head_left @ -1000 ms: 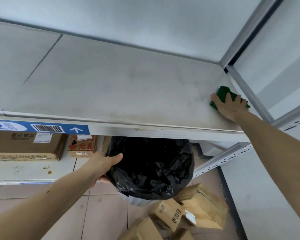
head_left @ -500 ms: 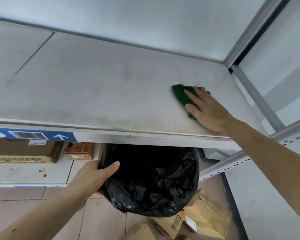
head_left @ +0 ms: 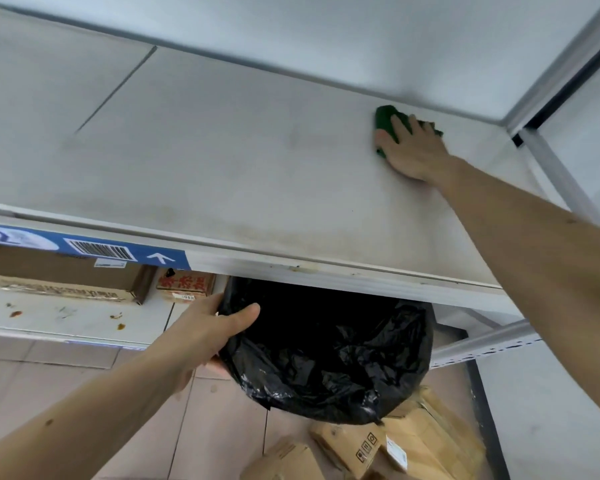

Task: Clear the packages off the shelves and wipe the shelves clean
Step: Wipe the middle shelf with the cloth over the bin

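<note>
Your right hand (head_left: 414,150) lies flat, fingers extended, pressing the green cloth (head_left: 385,121) onto the upper shelf (head_left: 222,161), far along your reach toward the rear right corner. Your left hand (head_left: 208,336) is well apart from it, below the shelf's front lip, with its thumb hooked over the rim of the black bin bag (head_left: 326,358). The unwiped surface lies to the left of the right hand and back toward you; the long axis of the shelf runs left to right, so strokes should follow that line. A brownish stain band (head_left: 257,233) sits along the front edge, between the two hands and nearer the left one, but only the right hand holds the cloth. Draw the cloth leftward and forward to reach it. Cardboard packages (head_left: 413,445) lie on the floor below the bag; more boxes (head_left: 66,275) rest on the lower shelf beyond your left hand.
</note>
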Motion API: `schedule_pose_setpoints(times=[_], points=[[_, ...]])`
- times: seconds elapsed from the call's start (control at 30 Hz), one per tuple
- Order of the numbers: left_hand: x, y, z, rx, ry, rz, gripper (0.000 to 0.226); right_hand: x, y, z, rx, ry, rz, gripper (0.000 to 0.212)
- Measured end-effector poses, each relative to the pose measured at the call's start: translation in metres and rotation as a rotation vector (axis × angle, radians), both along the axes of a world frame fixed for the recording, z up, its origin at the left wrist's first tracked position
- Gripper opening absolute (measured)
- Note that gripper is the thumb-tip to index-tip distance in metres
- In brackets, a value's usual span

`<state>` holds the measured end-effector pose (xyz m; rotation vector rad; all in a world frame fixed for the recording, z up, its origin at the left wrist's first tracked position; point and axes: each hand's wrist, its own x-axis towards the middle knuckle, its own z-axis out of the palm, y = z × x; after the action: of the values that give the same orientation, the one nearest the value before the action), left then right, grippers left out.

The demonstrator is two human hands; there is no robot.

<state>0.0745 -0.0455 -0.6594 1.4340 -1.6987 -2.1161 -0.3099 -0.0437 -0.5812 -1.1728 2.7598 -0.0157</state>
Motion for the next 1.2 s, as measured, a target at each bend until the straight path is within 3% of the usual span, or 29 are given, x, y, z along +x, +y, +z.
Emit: schedule_pose_setpoints(times=[0.2,0.33,0.4,0.5,0.57,0.63,0.73,0.87,1.0,1.1,1.2], points=[[0.015,-0.008,0.005,-0.018,0.0,0.013,0.023,0.144,0.002,-0.008,-0.013,0.004,0.628,0.065],[0.036,-0.02,0.007,-0.024,-0.021,0.008,0.028,0.156,0.055,0.004,0.04,-0.113,0.898,0.06],[0.052,-0.029,0.008,-0.021,-0.029,0.02,0.031,0.134,0.062,0.01,0.077,-0.135,0.817,0.057],[0.077,-0.042,0.009,-0.017,-0.035,0.037,0.03,0.101,0.036,0.008,0.099,-0.074,0.43,0.069],[0.097,-0.05,0.01,-0.016,-0.034,0.067,0.03,0.107,0.004,0.002,0.085,-0.04,0.202,0.074],[0.115,-0.058,0.01,-0.015,-0.04,0.097,0.029,0.137,-0.032,-0.003,0.049,-0.021,0.134,0.075],[0.143,-0.074,0.012,-0.032,-0.052,0.118,0.026,0.214,-0.082,-0.005,0.029,0.017,0.265,0.075],[0.174,-0.094,0.016,-0.046,-0.062,0.158,0.021,0.326,-0.105,-0.008,0.01,0.042,0.636,0.067],[0.203,-0.116,0.023,-0.065,-0.075,0.145,0.021,0.354,-0.085,-0.002,-0.021,-0.027,0.858,0.057],[0.217,-0.132,0.026,-0.072,-0.089,0.131,0.02,0.335,-0.081,0.003,0.018,-0.065,0.821,0.059],[0.234,-0.149,0.026,-0.06,-0.09,0.126,0.023,0.304,-0.1,0.007,0.001,-0.117,0.558,0.059]])
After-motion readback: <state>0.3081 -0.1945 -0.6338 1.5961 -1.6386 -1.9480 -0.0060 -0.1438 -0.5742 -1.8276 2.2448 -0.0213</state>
